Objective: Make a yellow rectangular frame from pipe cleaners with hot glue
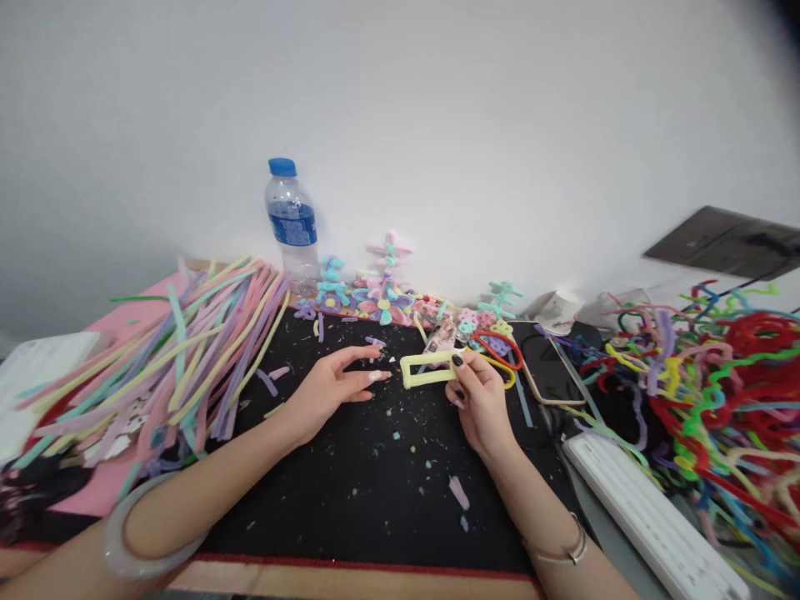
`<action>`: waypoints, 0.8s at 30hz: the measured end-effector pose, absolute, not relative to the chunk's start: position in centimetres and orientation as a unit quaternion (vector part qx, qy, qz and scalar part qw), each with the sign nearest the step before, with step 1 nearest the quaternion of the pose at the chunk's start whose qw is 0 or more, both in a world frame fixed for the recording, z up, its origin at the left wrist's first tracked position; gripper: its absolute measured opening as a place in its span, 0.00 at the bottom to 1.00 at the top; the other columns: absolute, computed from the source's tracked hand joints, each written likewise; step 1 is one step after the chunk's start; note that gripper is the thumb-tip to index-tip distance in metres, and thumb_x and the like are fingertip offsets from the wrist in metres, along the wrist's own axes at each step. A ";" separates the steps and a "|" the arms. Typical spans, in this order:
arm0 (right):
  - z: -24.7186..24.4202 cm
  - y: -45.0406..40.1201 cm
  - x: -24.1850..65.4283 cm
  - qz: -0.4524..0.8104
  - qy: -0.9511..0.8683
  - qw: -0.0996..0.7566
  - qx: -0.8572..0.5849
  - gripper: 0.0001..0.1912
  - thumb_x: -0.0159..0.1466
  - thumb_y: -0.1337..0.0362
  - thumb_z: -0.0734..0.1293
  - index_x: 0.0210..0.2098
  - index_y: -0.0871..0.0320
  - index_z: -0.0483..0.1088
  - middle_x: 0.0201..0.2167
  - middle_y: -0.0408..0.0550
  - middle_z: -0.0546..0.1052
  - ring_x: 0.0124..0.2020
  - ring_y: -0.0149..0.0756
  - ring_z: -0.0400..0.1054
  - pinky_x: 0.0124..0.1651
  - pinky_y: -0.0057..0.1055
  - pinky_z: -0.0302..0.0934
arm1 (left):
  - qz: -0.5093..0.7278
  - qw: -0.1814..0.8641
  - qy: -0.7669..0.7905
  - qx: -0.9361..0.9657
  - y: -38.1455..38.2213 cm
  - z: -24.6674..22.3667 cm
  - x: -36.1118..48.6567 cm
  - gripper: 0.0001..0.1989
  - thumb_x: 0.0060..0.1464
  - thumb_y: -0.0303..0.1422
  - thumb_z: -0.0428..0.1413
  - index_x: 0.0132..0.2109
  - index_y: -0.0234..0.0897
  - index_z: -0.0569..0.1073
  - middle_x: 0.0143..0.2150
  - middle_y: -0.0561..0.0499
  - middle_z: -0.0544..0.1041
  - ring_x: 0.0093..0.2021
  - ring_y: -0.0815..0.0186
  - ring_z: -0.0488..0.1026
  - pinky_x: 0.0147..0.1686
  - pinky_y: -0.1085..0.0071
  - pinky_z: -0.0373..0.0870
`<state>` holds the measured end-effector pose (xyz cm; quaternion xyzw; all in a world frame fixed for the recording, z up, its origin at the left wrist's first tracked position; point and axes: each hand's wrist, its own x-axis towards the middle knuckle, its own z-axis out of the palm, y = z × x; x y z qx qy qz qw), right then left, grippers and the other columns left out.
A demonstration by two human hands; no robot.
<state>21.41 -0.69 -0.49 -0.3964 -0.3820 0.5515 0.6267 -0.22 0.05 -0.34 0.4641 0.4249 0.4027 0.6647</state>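
A pale yellow pipe cleaner bent into a long rectangular frame (pixel 431 380) is pinched at its right end between the thumb and fingers of my right hand (pixel 484 404). It is held above the black mat (pixel 362 500). To its left, my left hand (pixel 331 382) has its fingers apart and holds nothing; the fingertips are a short way from the frame's left end. Lint and small fuzzy offcuts lie scattered on the mat, among them a pale purple piece (pixel 458 492) below the frame.
Pastel pipe cleaners (pixel 206 350) are heaped at left. A water bottle (pixel 291 225) and fuzzy flower shapes (pixel 384 304) stand by the wall. At right are a phone (pixel 553 371), a white power strip (pixel 650 517) and a bright tangle of pipe cleaners (pixel 725 392).
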 end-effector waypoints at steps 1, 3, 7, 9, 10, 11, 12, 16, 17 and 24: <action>-0.5 -0.7 21.4 0.557 -0.381 0.624 -0.393 0.06 0.56 0.64 0.69 0.27 0.58 0.68 0.21 0.38 0.63 0.17 0.21 0.44 0.16 0.20 0.41 | 0.405 0.657 0.431 0.467 0.1 -0.4 -0.2 0.17 0.51 0.37 0.58 0.49 0.42 0.70 0.59 0.46 0.65 0.52 0.56 0.71 0.40 0.69 0.73; -0.5 -0.8 21.3 0.567 -0.380 0.619 -0.389 0.06 0.57 0.64 0.69 0.27 0.58 0.68 0.22 0.38 0.62 0.17 0.21 0.44 0.16 0.20 0.40 | 0.411 0.643 0.437 0.475 0.2 -0.5 -0.3 0.17 0.52 0.38 0.58 0.49 0.40 0.70 0.55 0.45 0.70 0.50 0.57 0.72 0.40 0.68 0.73; -0.6 -0.9 21.2 0.576 -0.376 0.613 -0.389 0.06 0.57 0.64 0.69 0.27 0.59 0.68 0.21 0.37 0.60 0.17 0.21 0.43 0.17 0.20 0.39 | 0.386 0.634 0.432 0.512 0.2 -0.5 -0.1 0.19 0.49 0.38 0.60 0.47 0.36 0.71 0.46 0.46 0.74 0.45 0.60 0.73 0.37 0.68 0.73; -0.7 -1.0 21.1 0.578 -0.376 0.611 -0.389 0.06 0.57 0.64 0.69 0.28 0.59 0.69 0.20 0.37 0.59 0.17 0.21 0.43 0.17 0.20 0.39 | 0.358 0.646 0.419 0.528 0.1 -0.5 0.1 0.17 0.49 0.37 0.60 0.46 0.35 0.72 0.43 0.46 0.75 0.43 0.61 0.73 0.36 0.69 0.73; -0.7 -1.0 21.0 0.580 -0.377 0.610 -0.388 0.06 0.57 0.64 0.69 0.28 0.59 0.69 0.20 0.37 0.59 0.17 0.21 0.44 0.17 0.20 0.39 | 0.344 0.653 0.411 0.534 0.0 -0.4 0.1 0.16 0.49 0.36 0.60 0.45 0.35 0.72 0.42 0.47 0.76 0.42 0.62 0.73 0.36 0.70 0.72; -0.7 -1.0 21.0 0.583 -0.379 0.607 -0.386 0.06 0.57 0.63 0.69 0.28 0.59 0.69 0.20 0.36 0.58 0.17 0.21 0.44 0.17 0.20 0.40 | 0.331 0.659 0.405 0.541 0.0 -0.4 0.2 0.14 0.50 0.36 0.59 0.44 0.35 0.73 0.40 0.48 0.76 0.41 0.63 0.73 0.35 0.71 0.72; -0.8 -1.1 20.9 0.586 -0.381 0.603 -0.385 0.06 0.57 0.63 0.69 0.28 0.59 0.69 0.20 0.37 0.58 0.18 0.21 0.44 0.17 0.20 0.40 | 0.319 0.663 0.399 0.546 -0.1 -0.4 0.2 0.13 0.50 0.36 0.59 0.42 0.34 0.73 0.38 0.48 0.76 0.39 0.64 0.73 0.34 0.72 0.72; -0.9 -1.2 20.8 0.590 -0.394 0.588 -0.389 0.06 0.58 0.63 0.68 0.28 0.60 0.70 0.19 0.36 0.58 0.18 0.21 0.45 0.17 0.20 0.40 | 0.288 0.670 0.380 0.569 -0.3 -0.4 0.3 0.09 0.53 0.34 0.56 0.37 0.32 0.74 0.32 0.50 0.76 0.34 0.67 0.73 0.31 0.74 0.71; -0.9 -1.2 20.8 0.590 -0.398 0.585 -0.390 0.06 0.58 0.63 0.68 0.29 0.60 0.70 0.19 0.36 0.58 0.18 0.21 0.45 0.17 0.20 0.40 | 0.286 0.670 0.376 0.573 -0.3 -0.5 0.3 0.09 0.54 0.34 0.55 0.36 0.32 0.74 0.32 0.49 0.76 0.33 0.68 0.73 0.31 0.74 0.71; -0.9 -1.2 20.7 0.590 -0.406 0.578 -0.390 0.06 0.58 0.63 0.69 0.29 0.59 0.70 0.19 0.36 0.59 0.17 0.21 0.45 0.17 0.20 0.41 | 0.295 0.660 0.368 0.585 -0.1 -0.6 0.2 0.09 0.56 0.33 0.53 0.35 0.32 0.74 0.32 0.50 0.76 0.32 0.69 0.73 0.31 0.75 0.70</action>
